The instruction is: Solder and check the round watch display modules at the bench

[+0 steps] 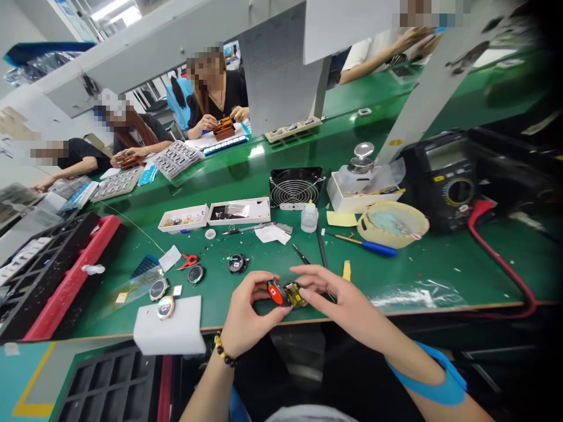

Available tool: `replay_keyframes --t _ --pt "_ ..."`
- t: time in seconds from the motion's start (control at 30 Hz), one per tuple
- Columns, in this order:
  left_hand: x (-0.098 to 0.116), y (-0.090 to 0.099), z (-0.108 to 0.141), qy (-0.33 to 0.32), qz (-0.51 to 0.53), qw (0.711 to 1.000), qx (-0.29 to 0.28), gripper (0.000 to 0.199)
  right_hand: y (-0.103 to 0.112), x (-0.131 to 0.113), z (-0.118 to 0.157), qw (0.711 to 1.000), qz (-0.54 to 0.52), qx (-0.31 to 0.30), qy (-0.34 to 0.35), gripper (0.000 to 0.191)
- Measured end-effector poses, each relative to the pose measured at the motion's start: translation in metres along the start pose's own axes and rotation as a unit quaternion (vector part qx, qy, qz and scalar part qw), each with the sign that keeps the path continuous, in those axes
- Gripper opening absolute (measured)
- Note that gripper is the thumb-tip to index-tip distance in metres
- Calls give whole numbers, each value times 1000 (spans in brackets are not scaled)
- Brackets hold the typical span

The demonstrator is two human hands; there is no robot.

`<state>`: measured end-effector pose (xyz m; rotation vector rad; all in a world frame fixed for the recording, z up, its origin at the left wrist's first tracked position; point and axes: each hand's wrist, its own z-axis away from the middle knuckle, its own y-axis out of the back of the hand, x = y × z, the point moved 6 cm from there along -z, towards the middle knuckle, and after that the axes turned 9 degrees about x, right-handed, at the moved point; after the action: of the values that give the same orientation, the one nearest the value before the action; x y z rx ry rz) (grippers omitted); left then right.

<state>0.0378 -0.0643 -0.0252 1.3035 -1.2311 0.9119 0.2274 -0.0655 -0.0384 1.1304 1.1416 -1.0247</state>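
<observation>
Over the table's front edge, my left hand point(246, 313) pinches a round watch half with a red disc point(276, 293) between thumb and fingers. Beside it, at my right fingertips, is the opened watch half with yellowish inner parts point(294, 295). My right hand point(341, 296) is closed on that half, its index finger stretched above it. Whether the two halves are joined I cannot tell. Behind my hands lie a dark round watch body point(237, 263) and dark tweezers point(301, 254). To the left are more watch bodies, one a rose-gold watch point(166, 307) on a white foam block point(169, 328).
Across the green table point(246, 176) stand parts trays point(240, 210), a fan point(296, 186), a dropper bottle point(309, 217), a yellowish bowl point(393, 223) and a multimeter point(453, 176). A blue-handled screwdriver point(378, 248) lies right; a red-edged rack point(79, 275) stands left. Several co-workers sit opposite.
</observation>
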Motion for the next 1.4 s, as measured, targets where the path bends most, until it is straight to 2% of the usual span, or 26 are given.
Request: replay_keyframes --t 0.3,0.7,1.4 --pt "-2 0 -1 13 -15 1000 4 44 5 -2 1 999 -33 4 -19 52" --pt "-1 -1 0 6 -21 1000 -2 43 2 1 2 999 -36 -24 -13 49" --pt "-1 -1 0 10 -31 999 -3 43 4 4 4 999 -27 -21 -7 42"
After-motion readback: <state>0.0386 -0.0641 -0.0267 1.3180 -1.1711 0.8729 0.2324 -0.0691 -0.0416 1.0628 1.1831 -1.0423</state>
